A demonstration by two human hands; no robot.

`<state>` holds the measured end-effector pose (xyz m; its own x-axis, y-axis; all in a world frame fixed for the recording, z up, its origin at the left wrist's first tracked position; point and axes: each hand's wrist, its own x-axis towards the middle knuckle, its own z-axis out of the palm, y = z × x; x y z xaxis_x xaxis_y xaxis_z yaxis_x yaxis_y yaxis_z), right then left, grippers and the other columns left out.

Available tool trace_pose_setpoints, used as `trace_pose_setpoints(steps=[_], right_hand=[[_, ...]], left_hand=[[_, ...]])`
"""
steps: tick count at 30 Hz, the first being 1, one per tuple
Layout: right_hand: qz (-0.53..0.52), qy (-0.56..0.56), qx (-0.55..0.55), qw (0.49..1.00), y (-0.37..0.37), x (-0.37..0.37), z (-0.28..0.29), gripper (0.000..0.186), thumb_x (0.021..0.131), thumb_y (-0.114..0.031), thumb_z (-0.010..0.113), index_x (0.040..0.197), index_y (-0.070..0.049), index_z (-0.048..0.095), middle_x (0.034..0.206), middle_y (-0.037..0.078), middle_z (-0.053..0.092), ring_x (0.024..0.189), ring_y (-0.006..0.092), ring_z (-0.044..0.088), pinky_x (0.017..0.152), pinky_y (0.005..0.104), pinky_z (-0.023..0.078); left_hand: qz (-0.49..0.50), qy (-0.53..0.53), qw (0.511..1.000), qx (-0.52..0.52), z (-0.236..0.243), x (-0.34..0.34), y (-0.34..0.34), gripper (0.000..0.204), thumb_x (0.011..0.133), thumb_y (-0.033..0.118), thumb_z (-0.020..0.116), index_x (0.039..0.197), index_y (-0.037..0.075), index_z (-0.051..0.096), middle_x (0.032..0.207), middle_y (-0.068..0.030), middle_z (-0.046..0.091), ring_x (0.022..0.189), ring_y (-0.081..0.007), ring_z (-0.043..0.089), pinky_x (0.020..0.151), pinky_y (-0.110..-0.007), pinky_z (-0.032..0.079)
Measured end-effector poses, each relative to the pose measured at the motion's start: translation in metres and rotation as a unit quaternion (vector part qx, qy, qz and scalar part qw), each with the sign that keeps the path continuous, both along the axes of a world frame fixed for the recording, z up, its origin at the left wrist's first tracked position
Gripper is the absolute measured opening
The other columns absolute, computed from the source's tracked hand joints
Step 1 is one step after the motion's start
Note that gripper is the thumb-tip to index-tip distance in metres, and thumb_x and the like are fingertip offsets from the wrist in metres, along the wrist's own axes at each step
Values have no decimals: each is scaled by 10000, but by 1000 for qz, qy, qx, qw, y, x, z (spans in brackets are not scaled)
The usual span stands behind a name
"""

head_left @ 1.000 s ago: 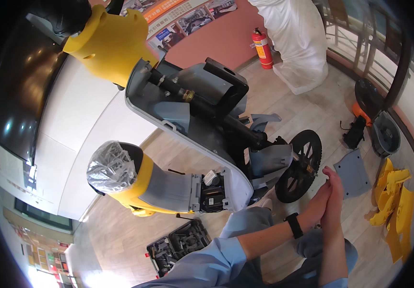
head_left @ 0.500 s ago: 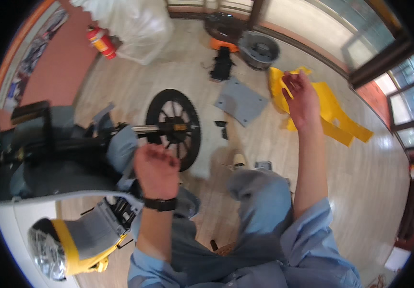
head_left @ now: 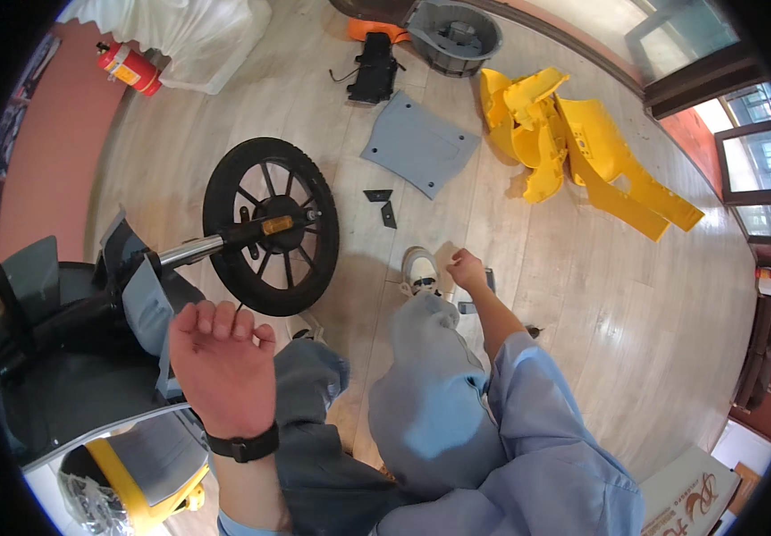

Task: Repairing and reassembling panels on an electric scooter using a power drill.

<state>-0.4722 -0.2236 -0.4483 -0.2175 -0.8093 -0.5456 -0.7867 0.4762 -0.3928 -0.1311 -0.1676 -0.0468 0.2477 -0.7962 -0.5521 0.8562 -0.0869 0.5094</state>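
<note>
Head view: the left hand (head_left: 223, 371) was nearest, fingers loosely curled with nothing visible in them, overlapping the scooter's grey fairing (head_left: 146, 302) in sight, contact impossible to tell; the right hand (head_left: 467, 271), narrow and bent at the knuckles, hung beside a pale shoe (head_left: 420, 268) and near a small dark object (head_left: 491, 280), though whether it held anything could not be told; a second earlier the hands had met near the black wheel (head_left: 283, 234), and half a second earlier the right was raised before the yellow pieces (head_left: 595, 129); they had since parted, with no part visibly being worked; the silver fork tube (head_left: 190, 252) pointed rightward and slightly upward from the fairing, its long axis leading to the wheel; beyond lay two black brackets (head_left: 389, 214), a grey panel (head_left: 421, 143) and those yellow pieces.
</note>
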Motion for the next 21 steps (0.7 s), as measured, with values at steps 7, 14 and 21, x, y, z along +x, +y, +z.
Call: trace_pose_setpoints(steps=[7,14,21], right_hand=[[168,3,-62,984,-60,147,-13,506,736,-275,657,1196,-155,484,1146,129,536,1061,335,541,863,440,470],[291,57,-110,949,-71,172,-42,368,817,-218,553,1182,-261,564,1281,143,447,1122,345,472,890,452,461],[53,-281,-11,958,-98,112,-9,378,771,-71,696,1076,-148,487,1001,55,568,894,203,578,715,352,517]], left_hand=[[29,-41,997,54,0,-17,1,221,900,214,446,700,123,426,658,8,397,659,-145,421,706,-324,367],[-4,-33,994,101,-23,-38,4,210,863,160,458,688,96,362,668,-11,326,662,-143,359,655,-288,317],[-27,-12,999,41,-26,-53,-13,220,867,169,454,681,104,357,663,-5,353,642,-136,356,640,-276,313]])
